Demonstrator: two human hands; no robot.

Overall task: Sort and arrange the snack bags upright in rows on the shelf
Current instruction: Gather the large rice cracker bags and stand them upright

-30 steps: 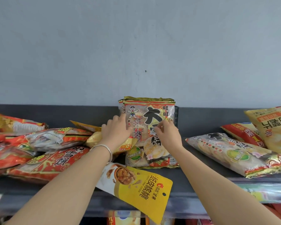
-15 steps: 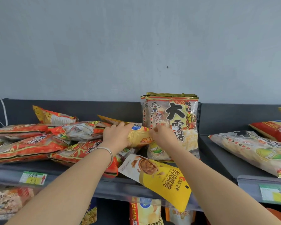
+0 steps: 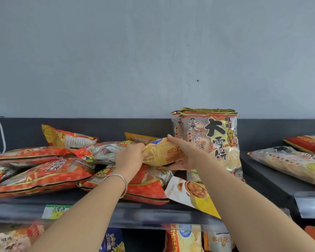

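A yellow chip bag (image 3: 162, 153) is held between both hands above the pile on the dark shelf (image 3: 153, 211). My left hand (image 3: 130, 157) grips its left end. My right hand (image 3: 187, 153) cups its right side, fingers reaching over the top. Behind my right hand two rice cracker bags (image 3: 215, 135) stand upright against the back panel. Several red rice cracker bags (image 3: 44, 171) lie flat in a heap at the left. A yellow and white nut pouch (image 3: 191, 193) lies over the shelf's front edge, partly hidden by my right forearm.
A second shelf section (image 3: 273, 182) at the right holds a flat pale cracker bag (image 3: 289, 162) and a red bag (image 3: 309, 144). Price tags sit on the front rails. More snack bags (image 3: 185, 237) hang on the level below. A grey wall rises behind.
Both hands left the upright cracker bag and took hold of the yellow chip bag, lifting it off the pile. The view has swung left, so everything sits further right.
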